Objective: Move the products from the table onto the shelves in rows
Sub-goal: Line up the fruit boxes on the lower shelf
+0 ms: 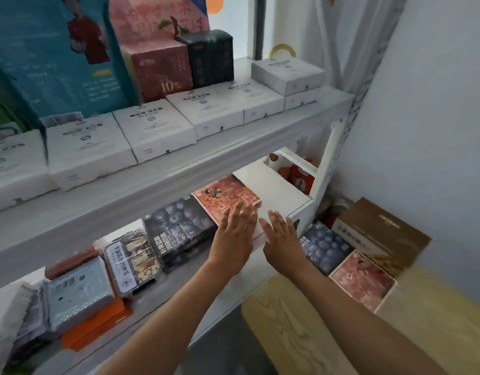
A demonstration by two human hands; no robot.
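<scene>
My left hand [234,234] and my right hand [281,235] reach into the lower shelf [179,269] side by side, fingers spread, palms down. They rest against the near end of an orange-red box [225,197] lying flat on that shelf; neither hand grips anything. Left of it lies a dark blueberry box [176,228], then a clear snack tray [132,262] and a pale blue box [79,293]. On the wooden table [301,334] at the lower right sit another blueberry box [324,249], a red box [363,280] and a brown carton [382,234].
A white box [276,190] stands at the right end of the lower shelf beside a white upright post [328,163]. The upper shelf [152,180] carries a row of flat white boxes, with tall teal, red and dark packs behind. A wall closes the right side.
</scene>
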